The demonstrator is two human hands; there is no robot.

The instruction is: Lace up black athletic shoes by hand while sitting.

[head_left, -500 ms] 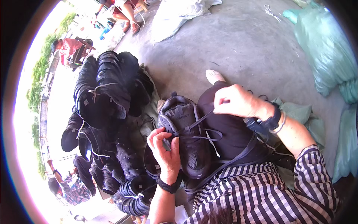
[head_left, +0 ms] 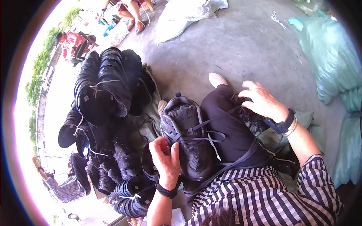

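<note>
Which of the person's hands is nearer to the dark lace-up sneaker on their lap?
Left. The left hand is right at the left side of the sneaker, beside its lacing; the right hand is well off to its right, beyond the thigh.

The left hand (head_left: 166, 162) hides part of the dark shoe (head_left: 194, 160). Right of this shoe, whether the right hand (head_left: 264, 103) grips a lace (head_left: 217, 117) is unclear. Beyond the shoe, the upper edge cuts off 1 seated person (head_left: 136, 16).

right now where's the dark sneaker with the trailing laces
The dark sneaker is just below the head view's centre, between the left hand and the trousered leg.
</note>
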